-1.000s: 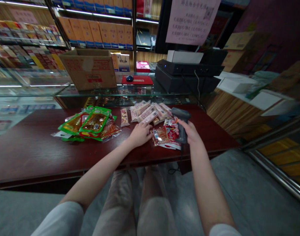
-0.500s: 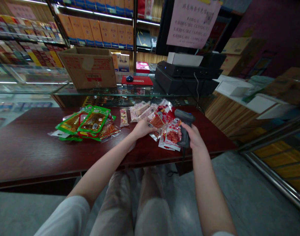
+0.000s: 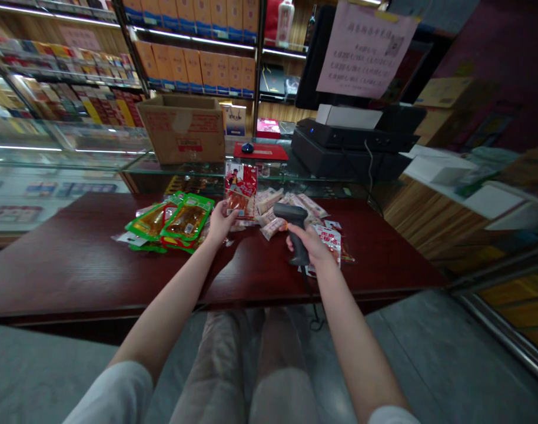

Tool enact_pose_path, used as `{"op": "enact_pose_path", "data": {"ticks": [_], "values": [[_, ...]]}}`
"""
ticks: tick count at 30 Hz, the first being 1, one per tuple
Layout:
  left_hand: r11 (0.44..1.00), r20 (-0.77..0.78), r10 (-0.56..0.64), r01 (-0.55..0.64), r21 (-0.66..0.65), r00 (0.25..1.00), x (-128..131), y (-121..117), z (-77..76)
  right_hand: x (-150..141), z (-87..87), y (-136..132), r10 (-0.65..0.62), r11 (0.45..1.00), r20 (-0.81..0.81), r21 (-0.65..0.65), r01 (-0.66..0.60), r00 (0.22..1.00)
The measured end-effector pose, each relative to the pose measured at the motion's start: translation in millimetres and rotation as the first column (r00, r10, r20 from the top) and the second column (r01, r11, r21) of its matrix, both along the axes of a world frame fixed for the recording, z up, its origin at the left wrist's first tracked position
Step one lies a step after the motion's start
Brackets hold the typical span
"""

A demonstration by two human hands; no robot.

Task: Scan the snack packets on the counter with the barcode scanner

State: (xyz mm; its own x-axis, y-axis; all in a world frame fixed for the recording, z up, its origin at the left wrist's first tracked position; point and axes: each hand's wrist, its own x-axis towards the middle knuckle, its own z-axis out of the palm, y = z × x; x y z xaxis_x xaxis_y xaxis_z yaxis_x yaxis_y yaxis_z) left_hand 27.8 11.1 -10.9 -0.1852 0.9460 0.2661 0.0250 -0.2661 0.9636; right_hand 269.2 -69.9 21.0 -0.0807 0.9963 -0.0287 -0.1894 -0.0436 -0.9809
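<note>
My left hand (image 3: 219, 219) is closed on the lower edge of a red snack packet (image 3: 241, 189) and holds it upright above the dark red table (image 3: 75, 265). My right hand (image 3: 311, 244) grips the handle of a grey barcode scanner (image 3: 293, 227), whose head points left toward the packet. Under the right hand lie more red packets (image 3: 333, 241). A heap of pale pink snack sticks (image 3: 280, 206) sits behind the scanner. Green snack packets (image 3: 172, 221) are piled left of my left hand.
A glass counter (image 3: 96, 159) runs behind the table with a cardboard box (image 3: 185, 129), a red mat with a mouse (image 3: 260, 150) and a black printer (image 3: 352, 144) on it. Shelves of boxed goods fill the back wall. The scanner's cable (image 3: 311, 300) hangs off the table's front edge.
My left hand picked a red packet off the pile by the scanner, lifted it and carried it left, now upright. My right hand with the scanner shifted left as the view turned.
</note>
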Motion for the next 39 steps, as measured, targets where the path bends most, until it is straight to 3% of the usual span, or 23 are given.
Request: {"op": "enact_pose_path", "data": {"ticks": [4, 9, 16, 21, 24, 27, 30, 32, 36, 39], "values": [[0.999, 0.004, -0.004, 0.004, 0.045, 1.0, -2.2, 6.0, -11.4, -24.4, -5.7, 3.2, 0.093, 0.996, 0.001, 0.007, -0.093, 0.996], [0.995, -0.049, -0.071, 0.074, 0.071, 0.996, -2.7, 8.8, -18.9, -32.3, -6.7, 0.7, 0.102, 0.995, 0.005, 0.023, -0.102, 0.995], [0.995, -0.18, 0.028, -0.01, 0.098, 0.983, -6.4, 11.4, -18.9, -32.6, -8.5, -0.4, 0.142, 0.99, -0.021, 0.027, -0.141, 0.99], [0.993, -0.185, -0.047, 0.066, 0.098, 0.982, -4.3, 7.5, -19.0, -35.3, -7.3, -3.8, 0.139, 0.99, -0.024, 0.027, -0.139, 0.99], [0.997, -0.295, -0.001, 0.023, 0.072, 0.956, -2.7, -0.8, -11.8, -35.6, -4.9, -5.8, 0.131, 0.991, -0.033, 0.027, -0.13, 0.991], [0.987, -0.493, 0.157, -0.143, 0.067, 0.856, -12.4, -10.5, 5.4, -33.2, -1.9, -5.2, 0.107, 0.994, -0.054, 0.042, -0.105, 0.993], [0.949, -0.653, 0.29, -0.297, 0.104, 0.7, -39.9, -21.4, 28.6, -27.6, 1.6, -1.1, 0.106, 0.994, -0.09, 0.029, -0.104, 0.99], [0.929, -0.745, 0.316, -0.351, 0.117, 0.588, -65.0, -30.2, 42.9, -23.1, 4.0, 2.6, 0.106, 0.994, -0.115, 0.029, -0.103, 0.988], [0.881, -0.899, 0.248, -0.469, 0.055, 0.361, -106.0, -51.6, 59.9, -17.2, 7.9, 9.7, 0.116, 0.993, -0.14, 0.033, -0.113, 0.983], [0.825, -0.936, 0.325, -0.525, 0.209, 0.138, -111.3, -64.6, 60.9, -17.1, 9.6, 14.6, 0.104, 0.994, -0.153, 0.047, -0.097, 0.983]]}}
